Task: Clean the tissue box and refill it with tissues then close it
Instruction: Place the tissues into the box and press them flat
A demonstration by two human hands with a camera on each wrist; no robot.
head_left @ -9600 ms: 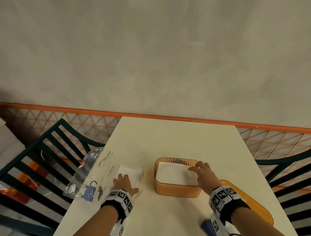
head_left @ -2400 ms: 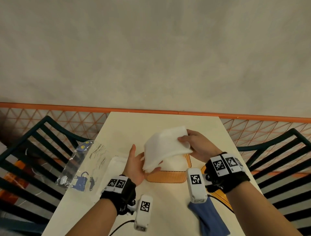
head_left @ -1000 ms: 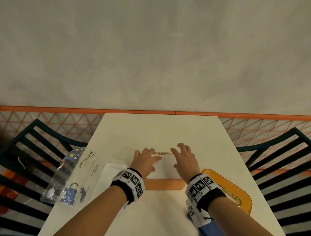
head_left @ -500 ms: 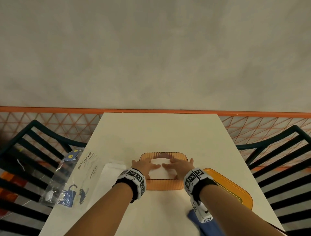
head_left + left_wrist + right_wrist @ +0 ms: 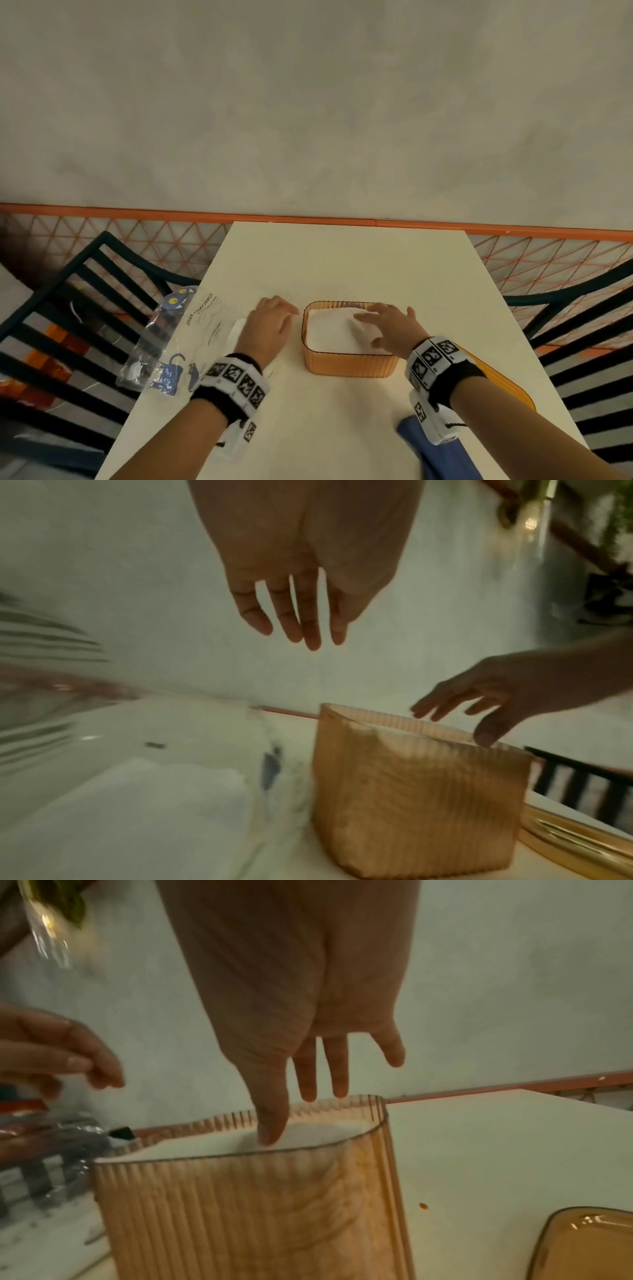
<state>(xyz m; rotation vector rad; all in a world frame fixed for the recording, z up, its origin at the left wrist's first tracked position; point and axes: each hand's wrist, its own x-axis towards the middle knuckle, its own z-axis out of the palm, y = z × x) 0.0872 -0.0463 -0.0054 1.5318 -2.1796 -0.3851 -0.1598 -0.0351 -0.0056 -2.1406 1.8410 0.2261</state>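
The orange ribbed tissue box (image 5: 349, 363) stands lidless mid-table, filled with white tissues (image 5: 334, 334). My right hand (image 5: 380, 325) hovers over the box's right half with straight fingers. In the right wrist view its thumb tip touches the tissues (image 5: 318, 1137) inside the box (image 5: 257, 1204). My left hand (image 5: 274, 318) is just left of the box, above the plastic tissue pack (image 5: 178, 342), open and holding nothing (image 5: 298, 634). The orange lid (image 5: 510, 390) lies flat to the right, partly hidden by my right wrist.
A blue cloth (image 5: 442, 452) lies at the near edge under my right forearm. Leftover white tissues (image 5: 137, 804) sit in the pack beside the box (image 5: 411, 791). Dark slatted chairs (image 5: 68, 325) flank the table, and a wall stands close behind it.
Half a second ago both hands pressed the tissues in the box. My left hand has since come out and moved left over the pack; my right hand stays over the box.
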